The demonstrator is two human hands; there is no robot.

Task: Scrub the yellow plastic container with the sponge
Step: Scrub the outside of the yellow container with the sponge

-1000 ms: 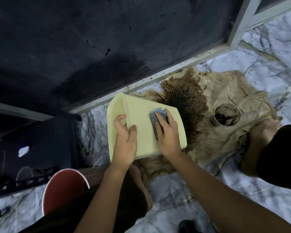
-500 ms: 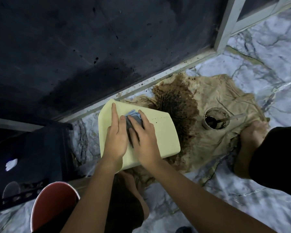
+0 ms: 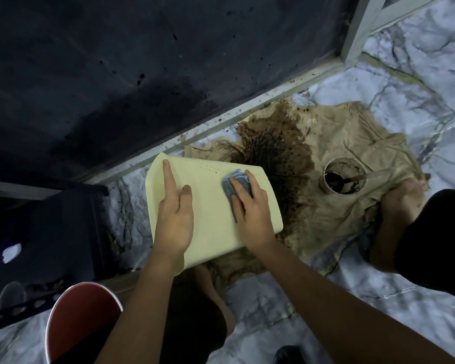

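The yellow plastic container (image 3: 216, 206) is lying with a wide, smooth, pale yellow side facing up, and a thin row of tiny dark dots is running across it near the far edge. It is sitting low over the marble floor (image 3: 273, 306), with its right end over a stained brown cloth (image 3: 326, 206). The left hand (image 3: 172, 219) is lying flat on the left part of the container, with the pointing finger stretched out straight toward the far edge; it is holding nothing, just pressing down. The right hand (image 3: 252, 206) is resting on the right part, and its fingers are pressing a crumpled grey-blue sponge (image 3: 233, 183) against the yellow side near the far right corner. A small round tub (image 3: 344, 178) with dark stuff and a stick in it is standing on the cloth, off to the right of the container.
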